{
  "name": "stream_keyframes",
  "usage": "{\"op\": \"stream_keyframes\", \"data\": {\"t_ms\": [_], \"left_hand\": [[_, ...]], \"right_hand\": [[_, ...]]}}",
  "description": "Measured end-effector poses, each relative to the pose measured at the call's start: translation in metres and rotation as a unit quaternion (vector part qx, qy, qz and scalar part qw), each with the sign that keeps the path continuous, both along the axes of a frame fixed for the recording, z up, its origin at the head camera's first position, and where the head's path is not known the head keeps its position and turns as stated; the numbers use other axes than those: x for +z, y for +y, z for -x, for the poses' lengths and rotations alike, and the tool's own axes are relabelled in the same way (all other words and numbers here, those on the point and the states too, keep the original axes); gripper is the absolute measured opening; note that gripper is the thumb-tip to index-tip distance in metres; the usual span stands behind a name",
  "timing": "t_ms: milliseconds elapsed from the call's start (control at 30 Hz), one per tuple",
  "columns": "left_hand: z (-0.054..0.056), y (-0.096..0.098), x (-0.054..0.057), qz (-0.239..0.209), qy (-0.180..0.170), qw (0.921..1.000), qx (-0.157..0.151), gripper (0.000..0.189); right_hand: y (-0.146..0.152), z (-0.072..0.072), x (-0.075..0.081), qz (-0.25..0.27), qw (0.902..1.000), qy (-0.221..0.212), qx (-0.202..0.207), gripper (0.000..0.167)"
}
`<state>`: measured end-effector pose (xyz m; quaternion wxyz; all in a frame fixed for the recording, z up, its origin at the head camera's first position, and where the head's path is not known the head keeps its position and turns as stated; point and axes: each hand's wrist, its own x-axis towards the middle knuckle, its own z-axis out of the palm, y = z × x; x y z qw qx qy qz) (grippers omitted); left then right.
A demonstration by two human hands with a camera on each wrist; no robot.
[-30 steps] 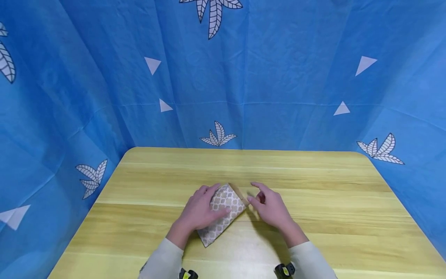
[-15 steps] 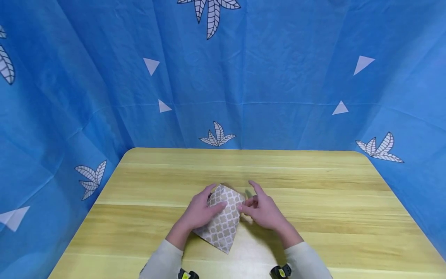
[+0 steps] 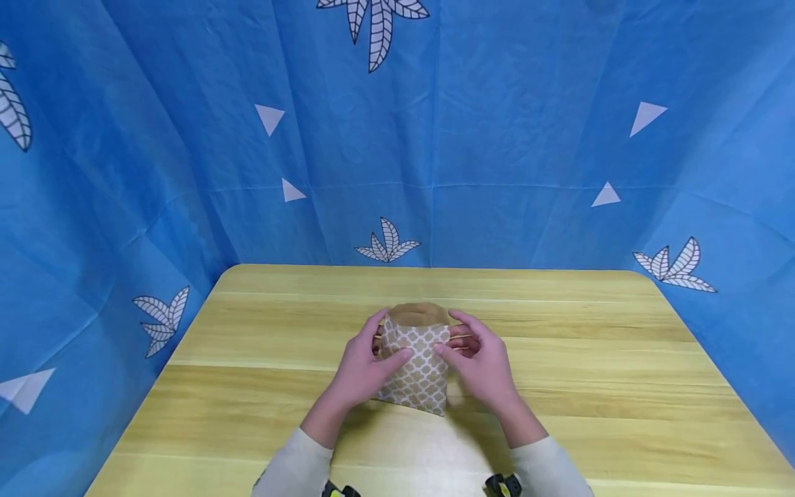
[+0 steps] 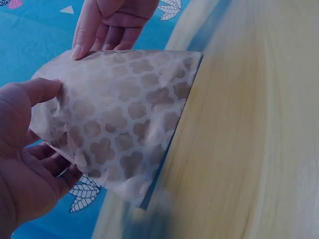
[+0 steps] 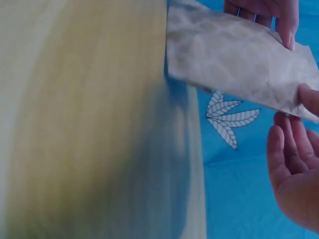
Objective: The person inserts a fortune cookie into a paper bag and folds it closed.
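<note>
Between both hands stands a small paper bag point(image 3: 415, 369), tan with a white lattice pattern, its brown mouth spread at the top. My left hand point(image 3: 363, 362) grips its left side, thumb across the front and fingers behind. On the right side, my right hand point(image 3: 479, 359) pinches the bag near the mouth, thumb in front and the other fingers at the back edge. In the left wrist view the patterned front of the bag point(image 4: 124, 114) faces the camera, its bottom edge toward the table. The right wrist view shows the bag point(image 5: 234, 50) blurred, held by both hands.
The light wooden table point(image 3: 590, 386) extends around the hands on all sides. Behind it hangs a blue cloth point(image 3: 509, 138) with white leaf and triangle prints. Dark wrist devices point(image 3: 503, 484) sit at the pale sleeves point(image 3: 549, 469).
The bag has turned from slanted to nearly upright and its mouth has spread open. My right hand, earlier apart from the bag, now holds its right side.
</note>
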<state>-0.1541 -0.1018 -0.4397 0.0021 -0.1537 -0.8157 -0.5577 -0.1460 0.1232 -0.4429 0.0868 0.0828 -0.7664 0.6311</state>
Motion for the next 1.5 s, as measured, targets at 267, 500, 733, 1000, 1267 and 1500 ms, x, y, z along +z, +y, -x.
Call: {"op": "stream_keyframes", "data": {"t_ms": [267, 500, 733, 1000, 1267, 1500], "left_hand": [[-0.003, 0.009, 0.003, -0.046, 0.035, 0.9982, 0.015, 0.057], [-0.012, 0.016, 0.020, -0.066, 0.064, 0.9956, 0.018, 0.045], [-0.023, 0.017, 0.040, -0.062, 0.056, 0.9965, 0.006, 0.038], [-0.008, 0.011, 0.011, -0.064, 0.063, 0.9959, -0.013, 0.040], [-0.008, 0.012, 0.010, -0.086, 0.054, 0.9942, -0.034, 0.030], [-0.008, 0.018, 0.009, -0.106, 0.033, 0.9938, 0.005, 0.022]], "right_hand": [[0.003, -0.002, 0.006, 0.002, 0.9983, 0.055, -0.015, 0.039], [0.007, -0.004, 0.005, 0.018, 0.9942, 0.105, 0.014, 0.035], [0.003, -0.003, 0.003, 0.040, 0.9922, 0.105, 0.053, 0.041], [-0.004, -0.002, 0.003, 0.048, 0.9943, 0.081, 0.049, 0.030], [-0.001, -0.004, 0.002, 0.047, 0.9913, 0.107, 0.061, 0.024], [-0.002, -0.005, 0.003, 0.059, 0.9896, 0.104, 0.080, 0.033]]}}
